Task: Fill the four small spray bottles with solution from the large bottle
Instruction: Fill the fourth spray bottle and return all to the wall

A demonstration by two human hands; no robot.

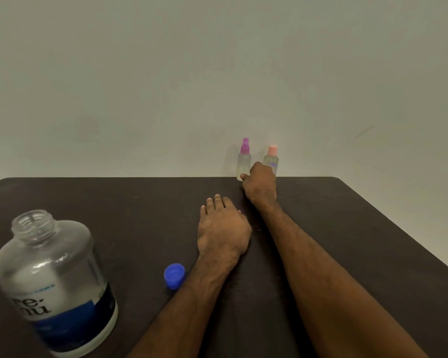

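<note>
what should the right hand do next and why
Probably close the right hand on the purple-capped bottle and bring it nearer. The hand is at that bottle's base at the table's far edge, while the large bottle stands uncapped at near left, its blue cap lying beside the left hand.

Right-hand fingers point(244, 176) — grip unclear

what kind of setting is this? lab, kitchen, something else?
Likely a bare staged tabletop, not a kitchen or lab: a dark matte table against a plain pale wall, holding only a large clear open plastic bottle, its blue cap and two small clear spray bottles.
</note>
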